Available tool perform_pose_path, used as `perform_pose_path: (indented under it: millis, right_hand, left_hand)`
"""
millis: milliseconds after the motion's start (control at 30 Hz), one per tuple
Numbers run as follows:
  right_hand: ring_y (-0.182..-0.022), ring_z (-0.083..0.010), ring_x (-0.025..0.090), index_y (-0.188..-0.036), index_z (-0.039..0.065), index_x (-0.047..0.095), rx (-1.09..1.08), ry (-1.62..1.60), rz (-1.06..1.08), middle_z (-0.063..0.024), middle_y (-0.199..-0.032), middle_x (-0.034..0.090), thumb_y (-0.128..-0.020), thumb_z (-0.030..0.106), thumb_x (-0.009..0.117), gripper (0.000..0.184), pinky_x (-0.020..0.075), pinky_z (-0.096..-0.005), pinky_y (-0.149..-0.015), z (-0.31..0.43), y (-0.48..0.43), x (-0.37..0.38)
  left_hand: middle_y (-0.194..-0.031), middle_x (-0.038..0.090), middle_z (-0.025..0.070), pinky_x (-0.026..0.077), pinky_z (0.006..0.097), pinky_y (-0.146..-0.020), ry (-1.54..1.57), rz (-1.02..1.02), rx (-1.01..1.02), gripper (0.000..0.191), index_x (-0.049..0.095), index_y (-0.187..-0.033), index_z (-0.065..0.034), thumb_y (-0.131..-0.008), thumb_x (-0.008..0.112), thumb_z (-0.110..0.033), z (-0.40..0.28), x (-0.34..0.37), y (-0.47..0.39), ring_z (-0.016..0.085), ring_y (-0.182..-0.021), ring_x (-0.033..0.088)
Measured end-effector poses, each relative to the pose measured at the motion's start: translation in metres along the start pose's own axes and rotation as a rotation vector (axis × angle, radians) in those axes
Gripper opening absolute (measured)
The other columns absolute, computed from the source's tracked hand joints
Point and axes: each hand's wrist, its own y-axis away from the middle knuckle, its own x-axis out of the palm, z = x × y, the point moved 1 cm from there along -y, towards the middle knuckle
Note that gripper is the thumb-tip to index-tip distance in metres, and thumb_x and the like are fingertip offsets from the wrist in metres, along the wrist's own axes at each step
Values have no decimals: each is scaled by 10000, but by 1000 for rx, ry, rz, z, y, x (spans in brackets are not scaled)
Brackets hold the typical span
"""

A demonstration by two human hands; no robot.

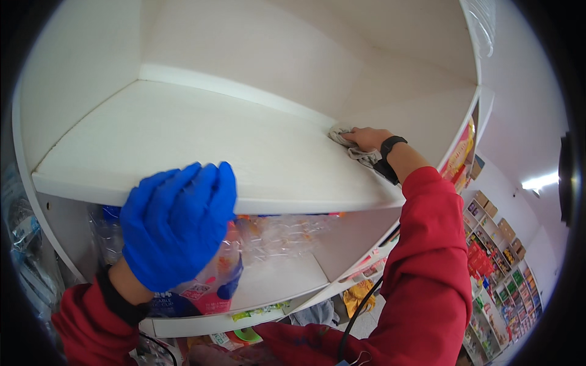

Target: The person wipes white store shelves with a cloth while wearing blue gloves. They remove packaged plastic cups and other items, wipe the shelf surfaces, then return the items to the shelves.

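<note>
A grey-white cloth [364, 157] lies bunched under my bare right hand [370, 138], which presses it onto the white shelf board [219, 137] near the back right corner. My fingers close over part of the cloth, and a black band circles that wrist. At the front edge of the board, on the left, is my left hand [176, 228] in a blue glove. Its fingers are bent and lie close together. The palm side is hidden, so whether it grips the edge or only rests there does not show.
Below the board, a lower compartment holds clear plastic-wrapped disposable cups [293, 233] and a printed pack [215, 293]. Upright side panels [87, 73] bound the shelf. A black cable [361, 306] hangs near my right sleeve. Stocked store shelves [508, 274] stand off to the right.
</note>
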Motion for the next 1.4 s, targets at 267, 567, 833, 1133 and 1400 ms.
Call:
perform_pose_path:
  millis: [267,567,833,1133,1400]
  right_hand:
    - [-1190,-354,485,-1423,270,345,-46,-75,86,-130,-1370,405,-891,102,478,573,418,-421,-977,-14,105,17]
    - [-1072,-354,539,-1338,191,493,-81,-364,-158,-186,-1187,507,-740,14,506,623,430,-386,-922,-23,236,46]
    - [-907,-325,608,-1064,46,648,39,-547,-318,-167,-945,631,-691,87,563,384,479,-390,-836,-8,325,145]
    - [-1022,-291,581,-1229,4,520,390,-1005,-1300,-196,-1057,609,-780,39,482,452,422,-357,-920,14,265,157]
    - [-979,-392,550,-1247,31,510,284,-1017,-1499,-216,-1111,489,-735,45,498,513,479,-431,-821,160,214,82]
  left_hand:
    - [-1092,580,101,429,416,-866,85,-56,-76,429,592,-1160,-52,-735,611,-109,-6,-1,-2,286,-1007,558]
    - [-1062,583,110,430,416,-854,147,-143,-93,490,583,-1159,-56,-674,660,-55,-11,-2,-7,301,-961,550]
    - [-1042,584,105,427,417,-841,139,-134,-112,463,586,-1132,-63,-673,646,-52,-13,0,-6,304,-928,546]
    - [-1088,587,127,424,420,-876,165,-48,-112,460,573,-1191,-81,-736,640,-56,-21,-21,-16,333,-989,534]
    - [-1233,570,153,404,383,-970,-283,-446,-369,464,520,-1275,-48,-871,632,-248,89,-83,-27,292,-1121,545]
